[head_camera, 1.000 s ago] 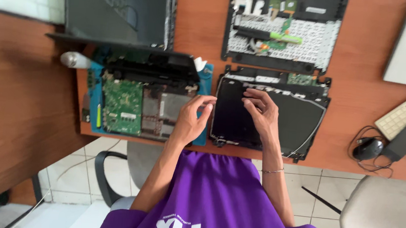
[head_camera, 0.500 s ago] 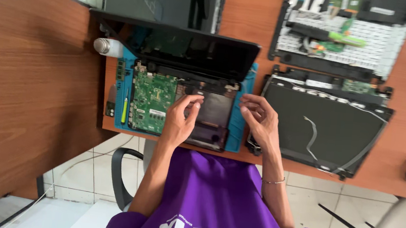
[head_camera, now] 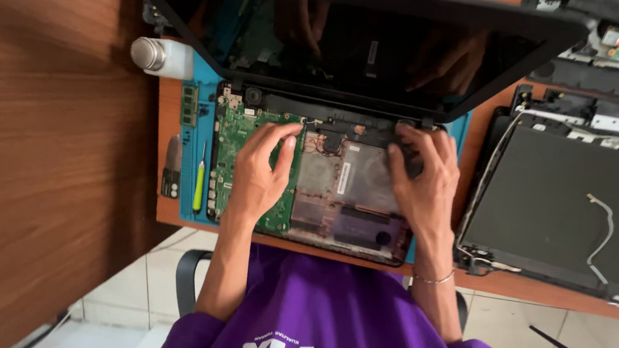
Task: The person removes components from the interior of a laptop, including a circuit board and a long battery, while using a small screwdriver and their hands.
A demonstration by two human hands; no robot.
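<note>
An opened laptop base (head_camera: 337, 199) lies on a blue mat (head_camera: 197, 121), its green circuit board (head_camera: 232, 151) and metal innards exposed, its dark screen (head_camera: 352, 42) tilted up behind. My left hand (head_camera: 263, 168) rests on the board with its fingertips at the upper edge near the hinge. My right hand (head_camera: 421, 179) presses on the right side of the base, fingers curled by the right hinge. Neither hand holds a tool.
A yellow-handled screwdriver (head_camera: 200, 182) and a dark tool (head_camera: 173, 165) lie on the mat's left. A white bottle (head_camera: 162, 58) stands behind them. A second dismantled laptop lid (head_camera: 571, 207) with a loose cable lies to the right. A wood panel (head_camera: 39, 155) rises on the left.
The view has closed in on the open laptop. Both hands moved from the near edge up onto the base, toward the hinges.
</note>
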